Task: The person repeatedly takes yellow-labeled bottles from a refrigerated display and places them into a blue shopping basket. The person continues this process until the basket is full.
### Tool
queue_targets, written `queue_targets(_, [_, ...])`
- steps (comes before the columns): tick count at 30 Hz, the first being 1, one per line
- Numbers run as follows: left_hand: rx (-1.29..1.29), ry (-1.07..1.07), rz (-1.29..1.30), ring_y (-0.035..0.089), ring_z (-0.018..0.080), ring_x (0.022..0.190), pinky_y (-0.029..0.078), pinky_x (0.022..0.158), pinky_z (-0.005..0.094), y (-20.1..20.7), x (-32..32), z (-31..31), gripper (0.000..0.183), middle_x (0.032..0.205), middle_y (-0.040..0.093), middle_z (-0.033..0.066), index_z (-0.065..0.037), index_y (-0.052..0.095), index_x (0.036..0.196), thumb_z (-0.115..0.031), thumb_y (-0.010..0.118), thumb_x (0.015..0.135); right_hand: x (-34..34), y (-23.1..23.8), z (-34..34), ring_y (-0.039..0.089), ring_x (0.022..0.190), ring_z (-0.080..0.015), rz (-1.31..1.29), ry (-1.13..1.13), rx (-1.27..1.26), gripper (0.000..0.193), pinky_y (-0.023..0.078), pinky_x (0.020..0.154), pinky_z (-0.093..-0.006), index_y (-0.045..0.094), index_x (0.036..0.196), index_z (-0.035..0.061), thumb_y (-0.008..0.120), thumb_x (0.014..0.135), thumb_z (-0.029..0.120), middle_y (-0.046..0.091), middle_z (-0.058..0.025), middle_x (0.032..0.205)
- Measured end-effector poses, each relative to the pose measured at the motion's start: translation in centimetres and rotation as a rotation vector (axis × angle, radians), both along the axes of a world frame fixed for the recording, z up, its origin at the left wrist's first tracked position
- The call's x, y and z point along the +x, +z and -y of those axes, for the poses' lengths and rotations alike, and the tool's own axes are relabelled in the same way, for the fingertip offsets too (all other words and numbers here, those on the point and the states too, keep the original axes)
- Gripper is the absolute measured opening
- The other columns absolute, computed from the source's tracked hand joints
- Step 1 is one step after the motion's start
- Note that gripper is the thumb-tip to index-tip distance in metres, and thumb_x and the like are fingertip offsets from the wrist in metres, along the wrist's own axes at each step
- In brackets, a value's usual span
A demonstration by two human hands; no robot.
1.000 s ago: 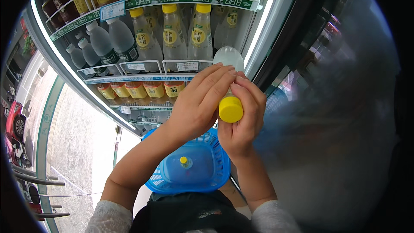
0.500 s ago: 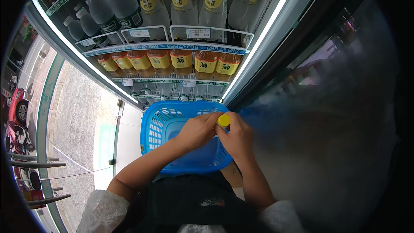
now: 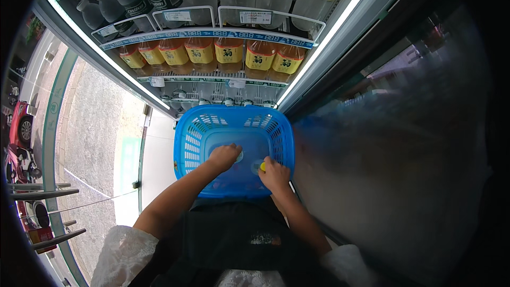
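Yellow-capped bottle (image 3: pixel 261 167) was pinched in the right hand (image 3: pixel 275 174), left hand (image 3: pixel 224 157) curled over a second bottle (image 3: pixel 240 157); slackening early risked toppling either.

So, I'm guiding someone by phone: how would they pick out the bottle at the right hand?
Find the lit drinks cooler, then the blue basket in front of it. Inside, right of centre, is a bottle with the right hand on it. Its yellow cap is visible, while on the neighbouring bottle by the left hand no cap can be seen.
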State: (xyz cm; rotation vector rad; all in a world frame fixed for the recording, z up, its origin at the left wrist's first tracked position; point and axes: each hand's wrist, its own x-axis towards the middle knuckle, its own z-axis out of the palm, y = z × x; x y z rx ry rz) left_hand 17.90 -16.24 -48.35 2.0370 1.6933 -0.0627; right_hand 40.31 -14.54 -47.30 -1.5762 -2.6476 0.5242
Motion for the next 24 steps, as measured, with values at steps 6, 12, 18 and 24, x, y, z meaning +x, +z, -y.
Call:
queue_targets(6, [-0.057,-0.132,0.015,0.070,0.0365,0.093,0.059,0.073,0.0433,1.3,1.3,2.0,0.027,0.103,0.067,0.0190,-0.004,0.059,0.111,-0.004,0.063,0.085,0.0,0.0,1.5,0.071,0.064,-0.0319,0.011,0.036,-0.023,0.033,0.055,0.054,-0.0437,0.061,0.104,0.0036,0.072,0.083,0.026,0.071,-0.0133,0.076])
queue_targets(12, [-0.200,-0.117,-0.002,0.069,0.0368,0.100,0.057,0.081,0.0462,2.7,2.0,2.8,0.036,0.109,0.067,0.0180,-0.005,0.059,0.120,-0.014,0.068,0.086,-0.4,1.1,1.4,0.072,0.074,-0.0317,0.109,0.056,-0.154,0.041,0.057,0.061,-0.0446,0.062,0.109,0.0032,0.073,0.083,0.032,0.072,-0.0158,0.090])
queue_targets(18, [0.045,-0.017,0.275,0.064,0.0352,0.112,0.055,0.088,0.0438,9.7,-0.9,-2.7,0.064,0.135,0.054,0.0183,-0.008,0.050,0.140,-0.027,0.076,0.086,-0.7,5.3,-4.5,0.067,0.103,-0.0332,-0.431,0.069,0.001,0.048,0.057,0.075,-0.0438,0.060,0.123,0.0012,0.076,0.086,0.027,0.061,-0.0204,0.125])
queue_targets(24, [0.682,0.175,0.773,0.070,0.0221,0.092,0.056,0.073,0.0331,26.7,-2.8,-12.5,0.064,0.130,0.054,0.0184,-0.002,0.041,0.143,-0.009,0.072,0.087,-6.2,22.9,-14.0,0.070,0.097,-0.0244,-0.996,0.074,0.255,0.045,0.059,0.076,-0.0356,0.058,0.128,0.0014,0.073,0.089,0.016,0.061,-0.0183,0.126])
